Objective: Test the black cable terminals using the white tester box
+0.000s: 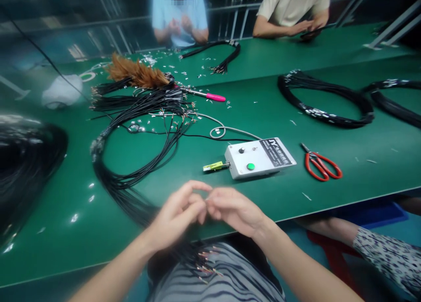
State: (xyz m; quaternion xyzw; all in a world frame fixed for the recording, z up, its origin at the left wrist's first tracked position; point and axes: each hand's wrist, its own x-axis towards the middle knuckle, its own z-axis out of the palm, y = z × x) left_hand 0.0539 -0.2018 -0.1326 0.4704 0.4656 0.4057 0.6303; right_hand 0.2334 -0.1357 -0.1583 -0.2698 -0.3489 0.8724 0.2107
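Note:
At the table's front edge, my left hand (183, 209) and my right hand (237, 209) meet with fingertips almost touching. Both have bent, pinching fingers; whatever lies between them is too small or hidden to make out. A bundle of black cables (113, 179) curves across the table and passes under my left forearm. Its stripped ends (206, 264), with copper and coloured wires, hang over my lap. Just beyond my hands is a white control box (248, 161) with a green button, a knob and a yellow-green clip (213, 166) on its left side.
Red-handled cutters (320, 165) lie right of the box. Coiled black cables (329, 113) sit farther right, and a dark heap (29, 166) at left. A brown feather duster (138, 71) with a pink handle lies behind. Two people (180, 16) sit opposite; another person's arm (335, 229) is at right.

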